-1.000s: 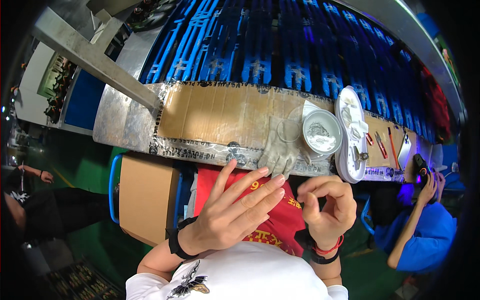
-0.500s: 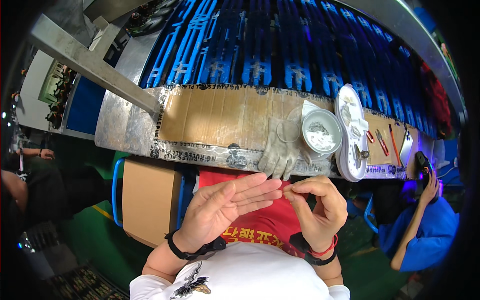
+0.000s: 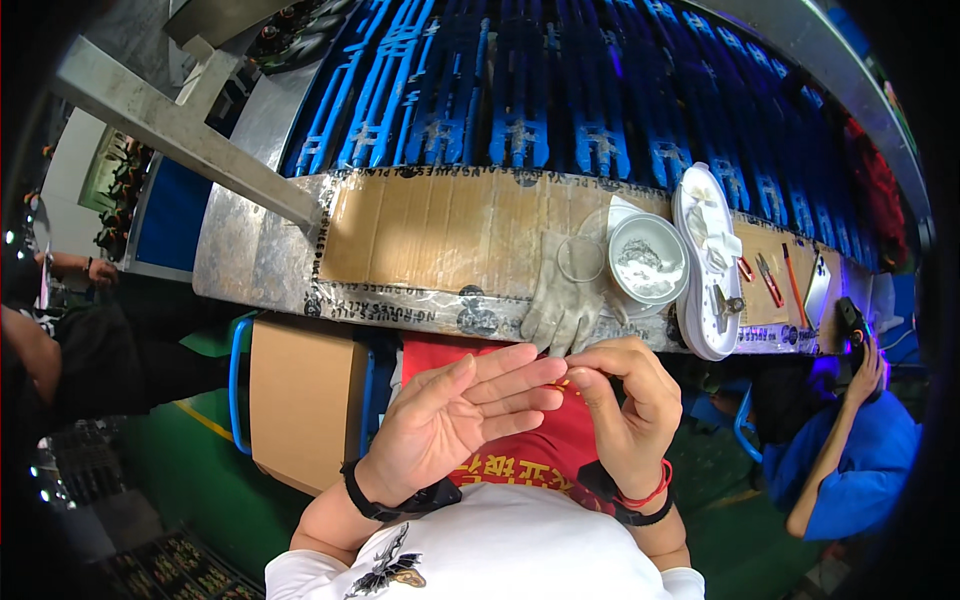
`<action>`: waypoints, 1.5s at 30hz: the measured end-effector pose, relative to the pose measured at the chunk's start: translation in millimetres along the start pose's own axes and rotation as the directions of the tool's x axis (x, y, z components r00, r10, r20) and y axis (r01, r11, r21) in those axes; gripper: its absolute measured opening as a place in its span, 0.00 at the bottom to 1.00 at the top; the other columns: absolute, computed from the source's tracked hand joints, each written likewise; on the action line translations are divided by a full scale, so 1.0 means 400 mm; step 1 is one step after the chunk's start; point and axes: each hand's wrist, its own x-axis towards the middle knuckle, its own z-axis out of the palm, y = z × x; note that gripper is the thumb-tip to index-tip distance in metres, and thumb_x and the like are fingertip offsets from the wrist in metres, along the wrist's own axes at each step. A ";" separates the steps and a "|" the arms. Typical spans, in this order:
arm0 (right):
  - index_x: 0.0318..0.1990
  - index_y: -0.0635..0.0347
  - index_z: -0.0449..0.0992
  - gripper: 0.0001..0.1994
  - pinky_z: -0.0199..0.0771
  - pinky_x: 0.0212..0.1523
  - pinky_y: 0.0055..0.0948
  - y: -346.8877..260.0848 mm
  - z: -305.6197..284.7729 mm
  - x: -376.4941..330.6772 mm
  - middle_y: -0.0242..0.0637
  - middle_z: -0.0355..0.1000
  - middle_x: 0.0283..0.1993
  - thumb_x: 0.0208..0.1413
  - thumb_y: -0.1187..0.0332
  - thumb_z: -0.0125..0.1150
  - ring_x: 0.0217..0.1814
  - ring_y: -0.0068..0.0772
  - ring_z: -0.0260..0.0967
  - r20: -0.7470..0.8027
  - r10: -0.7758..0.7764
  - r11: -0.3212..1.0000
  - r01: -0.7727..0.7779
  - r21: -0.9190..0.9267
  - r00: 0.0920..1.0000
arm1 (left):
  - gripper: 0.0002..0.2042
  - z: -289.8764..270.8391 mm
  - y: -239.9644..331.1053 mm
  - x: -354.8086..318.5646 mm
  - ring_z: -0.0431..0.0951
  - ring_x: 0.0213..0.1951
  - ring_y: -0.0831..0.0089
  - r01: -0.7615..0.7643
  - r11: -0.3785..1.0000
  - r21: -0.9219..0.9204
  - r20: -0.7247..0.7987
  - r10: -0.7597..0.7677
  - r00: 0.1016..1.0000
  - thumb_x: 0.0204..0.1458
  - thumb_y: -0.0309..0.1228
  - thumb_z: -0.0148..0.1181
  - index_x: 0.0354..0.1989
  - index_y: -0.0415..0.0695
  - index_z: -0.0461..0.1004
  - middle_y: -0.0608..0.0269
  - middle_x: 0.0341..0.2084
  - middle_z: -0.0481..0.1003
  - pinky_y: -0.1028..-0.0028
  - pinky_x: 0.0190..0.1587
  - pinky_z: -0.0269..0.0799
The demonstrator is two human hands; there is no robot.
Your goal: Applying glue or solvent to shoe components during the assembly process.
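Note:
My left hand (image 3: 455, 415) is held out flat over my lap, palm turned up and fingers stretched. At its fingertips my right hand (image 3: 630, 400) makes a pinch, thumb and forefinger close together, touching or nearly touching the left fingers. Anything in that pinch is too small to make out. Just beyond the hands, a grey work glove (image 3: 560, 305) hangs over the table edge with a clear ring (image 3: 580, 258) on it. A white bowl (image 3: 655, 285) with silvery contents stands beside the glove. To its right lies a long white tray (image 3: 690, 325) holding small parts.
Blue slotted racks (image 3: 520, 140) run behind the taped cardboard-topped table (image 3: 420, 235). Red-handled pliers (image 3: 770, 285) and an orange stick (image 3: 795, 285) lie on the right. A cardboard box (image 3: 300, 400) sits at my left. A person in blue (image 3: 860, 460) holds a black device (image 3: 851, 322).
My right hand has shifted slightly up and left, its fingertips closer against the left hand's fingertips. The left fingers have spread a little. The view has shifted slightly.

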 end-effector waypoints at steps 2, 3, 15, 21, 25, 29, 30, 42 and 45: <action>0.35 0.67 0.75 0.09 0.71 0.28 0.24 -0.004 0.010 -0.001 0.42 0.75 0.31 0.44 0.82 0.66 0.29 0.32 0.71 -0.057 0.027 0.996 -0.022 0.087 0.998 | 0.25 -0.005 -0.002 0.001 0.65 0.60 0.52 0.002 1.000 -0.005 0.002 -0.002 1.000 0.67 0.40 0.33 0.64 0.31 0.54 0.39 0.62 0.58 0.61 0.62 0.63; 0.35 0.67 0.75 0.09 0.71 0.28 0.24 -0.006 0.011 -0.001 0.42 0.75 0.31 0.44 0.82 0.66 0.29 0.32 0.71 -0.058 0.029 0.996 -0.024 0.086 0.998 | 0.25 -0.006 -0.002 0.000 0.67 0.59 0.54 0.002 1.000 -0.010 0.003 -0.002 1.000 0.67 0.40 0.33 0.64 0.31 0.54 0.39 0.62 0.59 0.62 0.60 0.65; 0.35 0.67 0.75 0.13 0.71 0.27 0.26 -0.007 -0.004 0.009 0.44 0.75 0.34 0.39 0.82 0.68 0.29 0.38 0.71 0.011 -0.228 0.961 0.227 -0.160 0.974 | 0.26 0.049 -0.005 -0.006 0.75 0.48 0.52 -0.086 0.851 0.518 -0.092 0.156 0.984 0.65 0.41 0.36 0.61 0.30 0.59 0.32 0.56 0.64 0.64 0.48 0.72; 0.35 0.68 0.74 0.14 0.70 0.27 0.26 -0.001 -0.016 0.012 0.43 0.73 0.33 0.38 0.82 0.69 0.29 0.37 0.71 0.073 -0.298 0.928 0.306 -0.210 0.952 | 0.25 0.054 -0.005 -0.006 0.75 0.48 0.51 -0.090 0.822 0.563 -0.079 0.162 0.984 0.65 0.40 0.38 0.60 0.29 0.61 0.32 0.55 0.65 0.64 0.49 0.72; 0.34 0.67 0.72 0.14 0.70 0.27 0.27 0.001 -0.019 0.012 0.43 0.73 0.33 0.37 0.81 0.70 0.30 0.37 0.70 0.086 -0.280 0.939 0.291 -0.182 0.956 | 0.25 0.053 -0.010 -0.005 0.75 0.49 0.51 -0.085 0.828 0.554 -0.081 0.156 0.985 0.65 0.40 0.38 0.60 0.29 0.61 0.31 0.55 0.65 0.64 0.50 0.72; 0.33 0.66 0.72 0.14 0.71 0.27 0.27 0.003 -0.023 0.008 0.43 0.72 0.32 0.37 0.81 0.71 0.30 0.37 0.70 0.081 -0.270 0.946 0.280 -0.165 0.960 | 0.25 0.058 -0.014 -0.004 0.75 0.49 0.51 -0.088 0.840 0.536 -0.087 0.158 0.984 0.65 0.40 0.38 0.60 0.29 0.61 0.31 0.55 0.65 0.63 0.50 0.72; 0.33 0.66 0.72 0.14 0.71 0.27 0.27 0.005 -0.023 0.006 0.43 0.72 0.32 0.37 0.81 0.71 0.30 0.37 0.70 0.081 -0.270 0.946 0.280 -0.165 0.960 | 0.25 0.058 -0.014 -0.004 0.75 0.49 0.51 -0.086 0.837 0.540 -0.087 0.158 0.984 0.65 0.39 0.38 0.60 0.29 0.61 0.31 0.55 0.65 0.63 0.50 0.72; 0.34 0.67 0.72 0.15 0.71 0.28 0.28 0.008 -0.025 0.003 0.43 0.72 0.32 0.38 0.81 0.70 0.30 0.38 0.71 0.076 -0.283 0.940 0.292 -0.177 0.956 | 0.25 0.055 -0.019 -0.002 0.75 0.49 0.51 -0.072 0.845 0.530 -0.083 0.136 0.987 0.65 0.39 0.38 0.60 0.29 0.61 0.32 0.56 0.65 0.63 0.51 0.72; 0.34 0.67 0.72 0.14 0.71 0.28 0.28 0.008 -0.023 0.001 0.43 0.72 0.32 0.38 0.82 0.70 0.30 0.38 0.71 0.085 -0.277 0.946 0.287 -0.149 0.957 | 0.25 0.055 -0.021 -0.002 0.75 0.49 0.51 -0.082 0.851 0.519 -0.081 0.144 0.986 0.65 0.39 0.38 0.60 0.30 0.61 0.32 0.56 0.65 0.63 0.51 0.72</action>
